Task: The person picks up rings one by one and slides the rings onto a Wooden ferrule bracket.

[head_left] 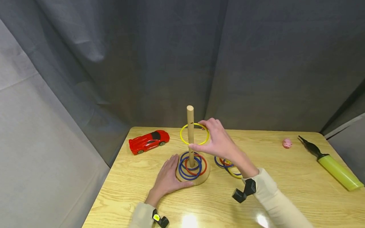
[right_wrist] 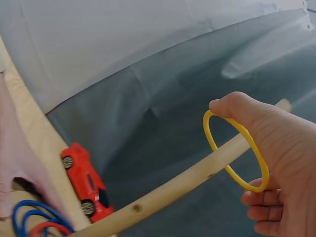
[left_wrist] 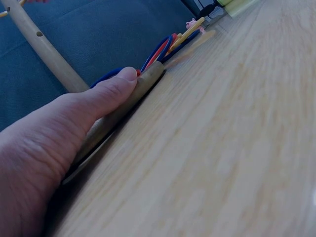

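My right hand (head_left: 218, 139) pinches a yellow ring (head_left: 181, 134) between thumb and fingers. The upright wooden peg (head_left: 190, 118) passes through this ring, which is held partway up it, above the base. At the foot of the peg, blue rings (head_left: 188, 179) and a red ring (head_left: 206, 166) lie overlapping around it on the round wooden base (head_left: 204, 180). My left hand (head_left: 168, 177) grips the base from the left, its fingers along the far left side and its thumb (left_wrist: 111, 94) on the near rim.
Right of the base, partly behind my right forearm, lies a pile of blue, red and yellow rings (head_left: 236, 176). A red toy car (head_left: 149, 141) stands at the back left. Farther right are a small pink pig (head_left: 287, 143) and a yellow-green hand pump (head_left: 339, 171). Dark curtain (head_left: 171, 63) hangs behind the table.
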`<state>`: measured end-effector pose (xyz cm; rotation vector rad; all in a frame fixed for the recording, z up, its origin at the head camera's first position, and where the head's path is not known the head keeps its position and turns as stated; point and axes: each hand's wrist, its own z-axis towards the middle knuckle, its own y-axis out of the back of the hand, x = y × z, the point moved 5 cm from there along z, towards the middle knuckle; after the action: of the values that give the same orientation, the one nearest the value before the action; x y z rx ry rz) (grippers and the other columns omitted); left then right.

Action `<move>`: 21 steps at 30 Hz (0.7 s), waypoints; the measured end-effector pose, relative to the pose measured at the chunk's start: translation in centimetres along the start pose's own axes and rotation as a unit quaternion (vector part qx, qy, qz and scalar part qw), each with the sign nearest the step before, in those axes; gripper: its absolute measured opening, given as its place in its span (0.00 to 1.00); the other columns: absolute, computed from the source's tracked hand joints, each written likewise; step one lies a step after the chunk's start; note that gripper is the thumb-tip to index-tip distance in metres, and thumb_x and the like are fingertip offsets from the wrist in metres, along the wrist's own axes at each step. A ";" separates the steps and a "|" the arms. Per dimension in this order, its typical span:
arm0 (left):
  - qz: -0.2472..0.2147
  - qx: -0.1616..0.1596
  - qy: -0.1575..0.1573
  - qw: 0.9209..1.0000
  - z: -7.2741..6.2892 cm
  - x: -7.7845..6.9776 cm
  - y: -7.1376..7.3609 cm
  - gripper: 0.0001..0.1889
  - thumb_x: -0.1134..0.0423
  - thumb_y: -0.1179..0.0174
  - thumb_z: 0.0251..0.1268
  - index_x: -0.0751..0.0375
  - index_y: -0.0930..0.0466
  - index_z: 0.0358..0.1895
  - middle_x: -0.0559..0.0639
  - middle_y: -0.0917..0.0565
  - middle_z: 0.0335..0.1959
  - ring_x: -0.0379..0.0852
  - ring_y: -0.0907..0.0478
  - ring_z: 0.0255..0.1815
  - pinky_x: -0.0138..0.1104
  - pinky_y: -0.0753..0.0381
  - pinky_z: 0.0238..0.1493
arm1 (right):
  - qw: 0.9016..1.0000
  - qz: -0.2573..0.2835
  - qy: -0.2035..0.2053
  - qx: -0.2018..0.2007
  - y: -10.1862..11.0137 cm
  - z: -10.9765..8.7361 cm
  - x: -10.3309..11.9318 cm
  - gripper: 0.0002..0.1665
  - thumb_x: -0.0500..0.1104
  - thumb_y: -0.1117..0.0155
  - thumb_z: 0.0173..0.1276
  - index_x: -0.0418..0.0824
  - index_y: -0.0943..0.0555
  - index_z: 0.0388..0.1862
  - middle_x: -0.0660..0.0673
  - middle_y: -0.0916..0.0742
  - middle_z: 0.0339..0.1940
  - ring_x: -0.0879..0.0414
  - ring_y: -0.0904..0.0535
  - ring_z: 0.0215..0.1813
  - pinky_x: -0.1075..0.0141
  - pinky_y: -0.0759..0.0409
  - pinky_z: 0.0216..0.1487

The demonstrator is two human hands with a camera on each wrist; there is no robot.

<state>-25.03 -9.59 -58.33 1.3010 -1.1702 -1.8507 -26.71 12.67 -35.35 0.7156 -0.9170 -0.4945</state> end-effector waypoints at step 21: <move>0.005 -0.010 -0.010 1.000 0.1 -0.2 0.2 0.75 0.09 0.44 0.41 0.60 0.53 0.86 0.53 0.46 0.86 0.49 0.52 0.87 0.45 0.49 0.85 | 0.998 0.013 -0.050 0.033 -6.9 -4.0 -5.1 0.58 0.71 0.18 0.48 0.37 0.23 0.69 0.46 0.21 0.48 0.51 0.26 0.50 0.55 0.21 0.49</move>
<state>-25.03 -9.46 -58.09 1.2679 -1.1633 -1.8673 -26.63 12.76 -44.84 0.7422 -1.0388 -0.4828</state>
